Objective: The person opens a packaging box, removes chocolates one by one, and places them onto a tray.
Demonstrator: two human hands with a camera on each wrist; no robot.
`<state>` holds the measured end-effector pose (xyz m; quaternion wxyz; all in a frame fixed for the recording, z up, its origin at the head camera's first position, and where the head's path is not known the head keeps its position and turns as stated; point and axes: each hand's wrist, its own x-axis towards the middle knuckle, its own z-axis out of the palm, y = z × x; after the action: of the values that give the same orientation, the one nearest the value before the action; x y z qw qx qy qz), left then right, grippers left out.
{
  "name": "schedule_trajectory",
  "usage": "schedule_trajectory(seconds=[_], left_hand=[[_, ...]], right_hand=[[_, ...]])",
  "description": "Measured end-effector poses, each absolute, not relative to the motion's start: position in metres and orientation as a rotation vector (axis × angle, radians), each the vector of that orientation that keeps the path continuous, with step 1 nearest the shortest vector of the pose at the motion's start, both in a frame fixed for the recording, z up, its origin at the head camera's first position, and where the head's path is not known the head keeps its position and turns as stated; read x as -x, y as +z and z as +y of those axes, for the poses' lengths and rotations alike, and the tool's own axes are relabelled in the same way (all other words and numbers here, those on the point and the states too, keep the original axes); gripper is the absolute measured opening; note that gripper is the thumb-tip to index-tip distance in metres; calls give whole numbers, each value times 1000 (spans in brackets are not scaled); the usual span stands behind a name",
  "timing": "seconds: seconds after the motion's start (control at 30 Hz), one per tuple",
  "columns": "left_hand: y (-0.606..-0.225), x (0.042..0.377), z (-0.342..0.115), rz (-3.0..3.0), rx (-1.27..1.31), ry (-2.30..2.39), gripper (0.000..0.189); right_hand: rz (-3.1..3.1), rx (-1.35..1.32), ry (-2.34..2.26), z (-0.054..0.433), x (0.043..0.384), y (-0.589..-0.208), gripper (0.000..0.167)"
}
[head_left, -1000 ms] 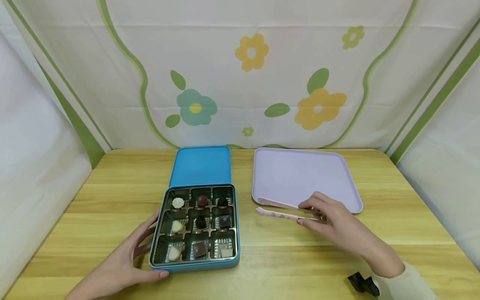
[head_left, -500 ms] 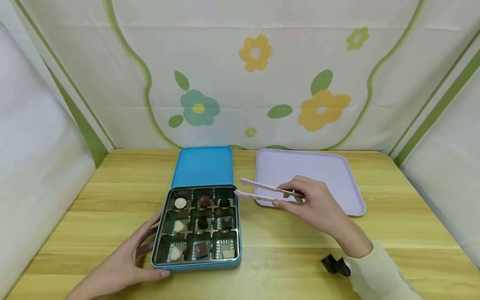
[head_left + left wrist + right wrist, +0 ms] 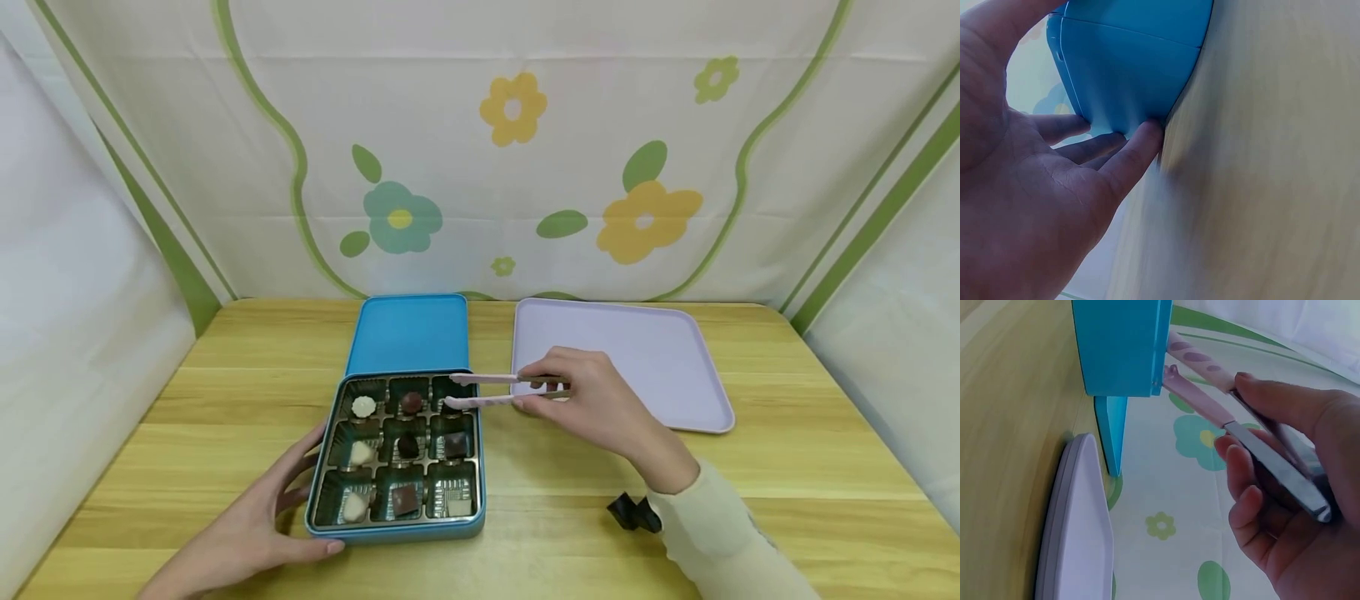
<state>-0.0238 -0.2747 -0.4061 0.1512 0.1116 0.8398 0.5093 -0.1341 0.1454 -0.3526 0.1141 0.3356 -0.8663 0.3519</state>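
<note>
The blue tin (image 3: 405, 533) lies lidless on the table, its tray divided into compartments with white, brown and dark chocolates. My left hand (image 3: 240, 529) rests against its left front corner, thumb at the front wall; in the left wrist view its straight fingertips touch the blue side. Between thumb and fingers, my right hand (image 3: 592, 400) holds pink-tipped tongs (image 3: 483, 402), their arms apart. The tong tips hover over the back right compartment and partly hide its dark chocolate (image 3: 447, 407). In the right wrist view, nothing shows between the tong arms (image 3: 1200, 397).
Behind the tin lies its blue lid (image 3: 408, 333). A lilac tray (image 3: 637, 333) stands at the back right, partly behind my right hand. Beside the right sleeve (image 3: 720, 517) is a black piece (image 3: 633, 512). A flowered white cloth (image 3: 450, 125) hangs behind the wooden table.
My right hand has carried the tongs left, from the tray's front edge to above the tin's back right compartment. The left hand stays at the tin.
</note>
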Motion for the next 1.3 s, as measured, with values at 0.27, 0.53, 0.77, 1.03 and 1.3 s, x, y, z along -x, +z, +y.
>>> schedule_trajectory(seconds=[0.27, 0.53, 0.77, 1.03, 1.3], left_hand=[[-405, 23, -274, 2424, -319, 1454, 128], [-405, 26, -278, 2430, -324, 1449, 128], [-404, 25, -275, 2427, -305, 1437, 127], [-405, 26, -275, 2421, -286, 1431, 127], [-406, 26, -275, 2401, -252, 1443, 129]], right_hand=[[-2616, -963, 1016, 126, 139, -346, 22], [-2749, -921, 930, 103, 141, -330, 21], [-2868, -963, 836, 88, 143, -321, 16], [-2744, -977, 1007, 108, 147, -324, 8], [-2763, -951, 841, 100, 141, -321, 19]])
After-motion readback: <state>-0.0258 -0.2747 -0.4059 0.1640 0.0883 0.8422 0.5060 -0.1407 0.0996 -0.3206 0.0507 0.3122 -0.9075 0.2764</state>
